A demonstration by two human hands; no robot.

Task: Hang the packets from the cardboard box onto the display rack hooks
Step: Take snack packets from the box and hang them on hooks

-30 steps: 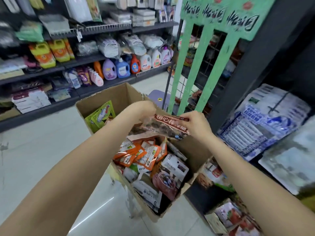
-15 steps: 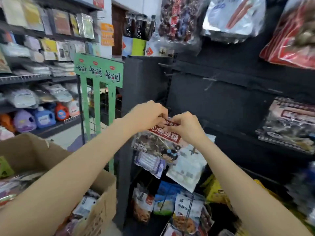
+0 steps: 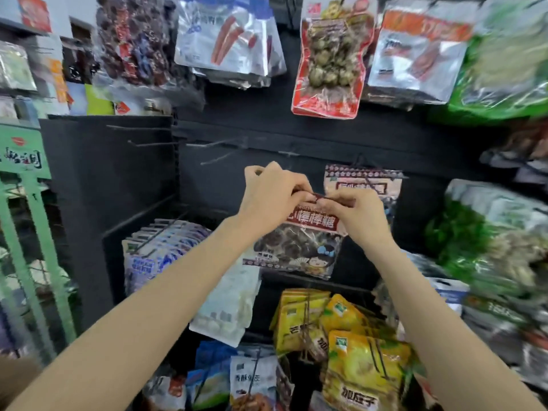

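The candy packet (image 3: 299,241) with the dark red header hangs in the air in front of the black display rack (image 3: 237,173), held by its top edge. The left hand (image 3: 271,194) pinches the left part of the header between thumb and curled fingers, and the right hand (image 3: 355,216) pinches the right part in the same way, so both hands are clamped on the packet. The two hands nearly touch each other above the red band. Both forearms reach up and forward from the bottom corners of the view.

Just behind the right hand, a similar packet (image 3: 363,180) hangs on a hook. Bare hooks (image 3: 213,145) stick out of the rack, up and left of the hands. Below the held packet hang yellow packets (image 3: 350,363), and at lower left a row of blue-and-white packets (image 3: 160,250) hangs on one hook. A red-edged packet (image 3: 329,57) hangs above.
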